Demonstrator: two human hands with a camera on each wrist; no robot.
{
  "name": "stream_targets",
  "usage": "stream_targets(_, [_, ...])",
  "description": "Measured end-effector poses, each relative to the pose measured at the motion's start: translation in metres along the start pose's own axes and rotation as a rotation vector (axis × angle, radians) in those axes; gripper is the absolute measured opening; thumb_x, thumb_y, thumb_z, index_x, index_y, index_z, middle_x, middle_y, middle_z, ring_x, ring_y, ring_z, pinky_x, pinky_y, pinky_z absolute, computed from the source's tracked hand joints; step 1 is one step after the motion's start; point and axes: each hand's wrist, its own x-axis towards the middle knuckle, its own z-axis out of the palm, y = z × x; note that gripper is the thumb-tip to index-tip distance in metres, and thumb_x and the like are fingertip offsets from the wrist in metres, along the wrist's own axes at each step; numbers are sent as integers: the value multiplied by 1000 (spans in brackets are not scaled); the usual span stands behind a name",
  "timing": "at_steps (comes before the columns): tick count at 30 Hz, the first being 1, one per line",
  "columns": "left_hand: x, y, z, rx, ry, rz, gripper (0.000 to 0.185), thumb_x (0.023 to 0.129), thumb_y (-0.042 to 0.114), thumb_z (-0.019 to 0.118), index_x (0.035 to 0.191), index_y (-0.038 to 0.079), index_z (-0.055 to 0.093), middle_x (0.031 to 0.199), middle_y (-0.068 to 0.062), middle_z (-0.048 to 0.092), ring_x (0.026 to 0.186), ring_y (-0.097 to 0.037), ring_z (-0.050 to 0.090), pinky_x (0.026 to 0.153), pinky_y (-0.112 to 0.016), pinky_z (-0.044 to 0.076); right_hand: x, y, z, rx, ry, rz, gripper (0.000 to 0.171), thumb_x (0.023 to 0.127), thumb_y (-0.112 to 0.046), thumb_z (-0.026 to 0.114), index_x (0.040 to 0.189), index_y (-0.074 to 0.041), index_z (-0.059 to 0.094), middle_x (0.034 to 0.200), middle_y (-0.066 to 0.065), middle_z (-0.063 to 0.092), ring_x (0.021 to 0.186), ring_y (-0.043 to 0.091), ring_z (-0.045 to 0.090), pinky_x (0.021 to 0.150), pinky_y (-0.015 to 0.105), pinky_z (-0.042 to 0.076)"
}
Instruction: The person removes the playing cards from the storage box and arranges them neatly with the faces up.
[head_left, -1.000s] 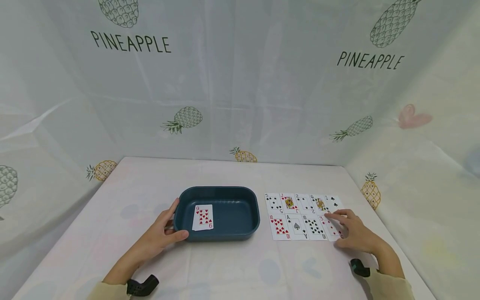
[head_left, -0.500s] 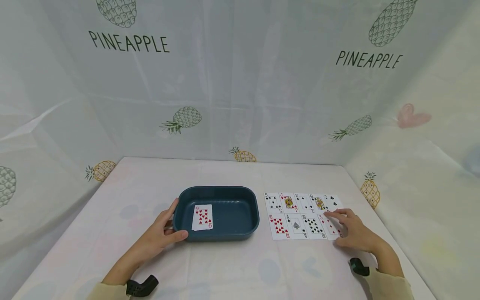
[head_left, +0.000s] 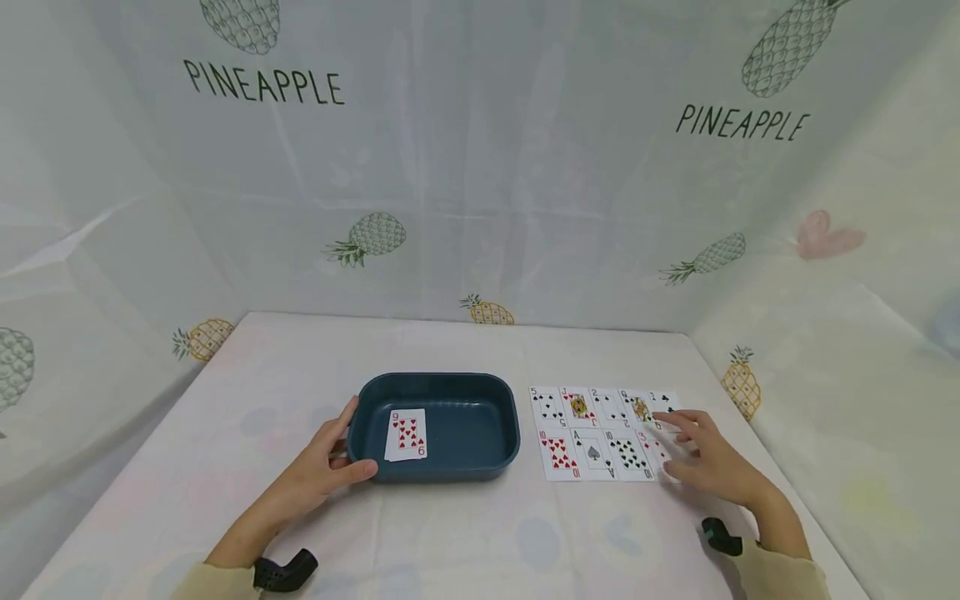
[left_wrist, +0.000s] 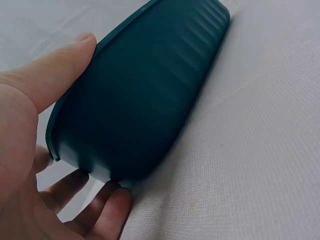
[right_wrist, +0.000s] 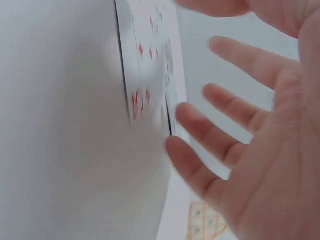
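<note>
My left hand (head_left: pixel 318 467) grips the left end of a dark teal tray (head_left: pixel 472 433), its thumb at the front rim and the other fingers against the end wall. A nine of hearts (head_left: pixel 406 434) lies face up inside, on top of another card. In the left wrist view, the fingertips bend against the lower wall of the tray (left_wrist: pixel 130 95). To the right, my right hand (head_left: pixel 708 462) hovers with spread fingers over a red diamond card (head_left: pixel 651 446) and partly covers it. In the right wrist view a gap shows between the fingers and the diamond card (right_wrist: pixel 145 60).
Two rows of face-up playing cards lie right of the tray. Among them are a jack (head_left: pixel 577 406), a queen (head_left: pixel 640 407), an ace of spades (head_left: pixel 594 452) and a ten of hearts (head_left: pixel 559 454). Pineapple-print cloth hangs behind the white table (head_left: pixel 450 533).
My right hand has risen off the diamond card, its fingertips shifting slightly up and its thumb slightly left. The left hand and the tray have stayed put.
</note>
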Motion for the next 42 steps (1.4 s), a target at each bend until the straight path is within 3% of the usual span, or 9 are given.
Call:
stream_targets(7, [0,1,3,0,10,-11,107,96,41,80,172,33,5,166,-18,23,144,-40,45,113,-48,48,22,-32,-1,-16,93,-103,70,94,-14,81,157,-15,50,146,13,48,120,37,58,93,46,53])
stream_targets(15, [-1,2,2,-5,8,0,107,96,39,80,173,32,5,165,-18,24,143,-40,46,112,-45,50,59,-92,22,36,66,-199,68,95,-16,81,156,-14,51,144,10,54,119,35,60,95,58,54])
stream_targets(22, [-2,-1,1,-37,6,2,106,97,36,80,173,32,6,164,-19,23,143,-40,47,107,-39,53,97,-157,42,108,-41,-290,67,96,-22,81,156,-18,52,144,8,55,120,25,59,96,54,55])
stream_targets(25, [-3,-2,1,-50,2,6,106,97,35,80,172,33,6,163,-19,23,142,-39,48,104,-33,53,115,-183,50,123,-119,-321,66,97,-25,80,157,-17,52,144,11,54,122,30,59,95,51,54])
stream_targets(30, [-3,-1,0,-42,6,9,107,96,36,81,173,32,6,164,-19,23,142,-40,48,107,-38,53,141,-220,71,132,-268,-367,68,98,-29,78,158,-12,49,144,18,51,127,39,59,101,52,54])
stream_targets(36, [-3,0,0,-51,-2,2,107,96,36,81,172,33,6,165,-19,22,141,-39,49,106,-38,54,160,-248,109,-1,-389,-401,72,98,-37,76,159,-11,48,145,17,51,129,31,56,109,47,49])
stream_targets(42, [-4,-1,0,-65,-9,11,104,97,34,80,172,34,7,165,-19,22,141,-39,50,105,-36,55,169,-262,132,-67,-464,-351,76,96,-39,79,160,-14,47,146,10,50,128,24,53,109,41,48])
